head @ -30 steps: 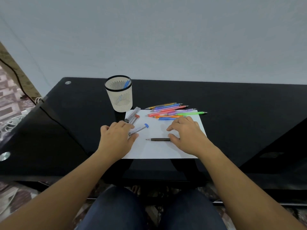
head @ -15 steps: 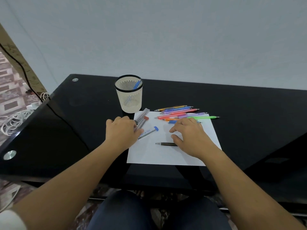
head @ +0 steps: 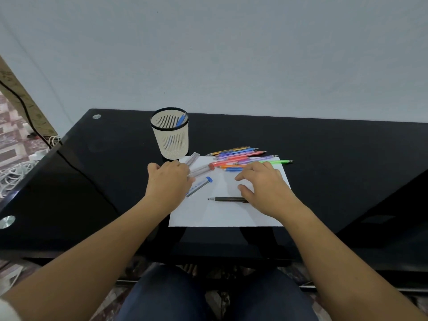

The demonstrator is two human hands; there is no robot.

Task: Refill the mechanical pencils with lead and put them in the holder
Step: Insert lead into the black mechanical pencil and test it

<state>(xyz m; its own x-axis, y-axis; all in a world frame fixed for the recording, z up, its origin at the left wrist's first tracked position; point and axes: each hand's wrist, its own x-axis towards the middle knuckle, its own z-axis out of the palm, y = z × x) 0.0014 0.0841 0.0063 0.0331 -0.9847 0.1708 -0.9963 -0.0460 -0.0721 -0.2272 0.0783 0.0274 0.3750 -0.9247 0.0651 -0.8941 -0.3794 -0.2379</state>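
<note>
Mechanical pencils: one dark pencil (head: 228,199) lies on the paper sheet (head: 220,215), just beside the right hand (head: 266,188), whose grip is open with fingers spread. About eight coloured pencils (head: 243,156) overlap at the sheet's far edge. One blue pencil (head: 181,120) stands in the holder (head: 172,144). Three lead tubes (head: 199,186) lie by the left hand (head: 168,184); its grip cannot be told. Black tabletop (head: 324,158).

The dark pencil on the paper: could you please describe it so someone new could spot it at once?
On the black desk lies a white sheet of paper. Near its middle, by the right hand, the dark pencil lies alone. Unlike the bright pencils bunched at the far edge, it is plain dark.
</note>
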